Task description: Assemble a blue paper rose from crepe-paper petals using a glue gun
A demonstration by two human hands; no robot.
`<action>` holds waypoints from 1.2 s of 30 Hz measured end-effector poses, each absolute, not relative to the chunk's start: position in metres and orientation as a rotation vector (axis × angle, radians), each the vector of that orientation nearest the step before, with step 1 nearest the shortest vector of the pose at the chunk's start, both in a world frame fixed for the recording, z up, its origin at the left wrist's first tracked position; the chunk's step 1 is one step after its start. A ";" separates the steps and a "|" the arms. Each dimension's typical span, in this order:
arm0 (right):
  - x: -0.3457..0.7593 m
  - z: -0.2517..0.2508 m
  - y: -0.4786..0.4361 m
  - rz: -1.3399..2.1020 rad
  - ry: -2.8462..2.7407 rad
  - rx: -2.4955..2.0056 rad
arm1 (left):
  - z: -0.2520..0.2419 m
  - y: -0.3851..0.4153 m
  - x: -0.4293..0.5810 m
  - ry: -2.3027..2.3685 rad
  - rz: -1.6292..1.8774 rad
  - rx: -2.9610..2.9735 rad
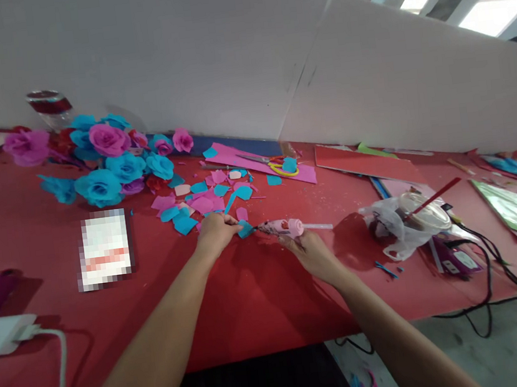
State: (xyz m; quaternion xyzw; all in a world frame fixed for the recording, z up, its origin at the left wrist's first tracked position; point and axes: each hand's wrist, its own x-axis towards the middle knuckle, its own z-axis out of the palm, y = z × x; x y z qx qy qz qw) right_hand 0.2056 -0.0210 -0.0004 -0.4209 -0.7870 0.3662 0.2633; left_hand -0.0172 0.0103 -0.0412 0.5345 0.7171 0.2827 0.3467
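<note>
Gluing seems in hand: a blue petal [245, 228] is pinched on the red worktop [262, 300] by the left hand [216, 231]'s fingers, the glue gun [284, 228], clasped by the right hand [312, 253], touching it; a steady squeeze is called for.

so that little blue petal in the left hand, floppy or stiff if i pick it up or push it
The blue petal, pinched in the left hand, looks like thin cut paper, so probably floppy and light. Pushed, it would likely slide or flutter rather than roll, like the flat scraps nearby. It may crease, or stick at the glue gun tip.
</note>
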 end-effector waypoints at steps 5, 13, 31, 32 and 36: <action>0.208 0.001 -0.021 0.963 -2.131 -1.163 | -0.039 0.010 -0.016 1.867 0.724 1.379; 0.209 0.011 -0.024 0.849 -2.117 -1.210 | -0.035 0.008 -0.016 1.865 0.717 1.402; 0.202 -0.001 -0.027 0.920 -2.154 -1.139 | -0.037 0.009 -0.015 1.875 0.713 1.378; 0.202 -0.001 -0.026 0.915 -2.157 -1.147 | -0.037 0.009 -0.015 1.871 0.719 1.381; 0.202 -0.002 -0.024 0.903 -2.156 -1.160 | -0.039 0.010 -0.016 1.862 0.751 1.392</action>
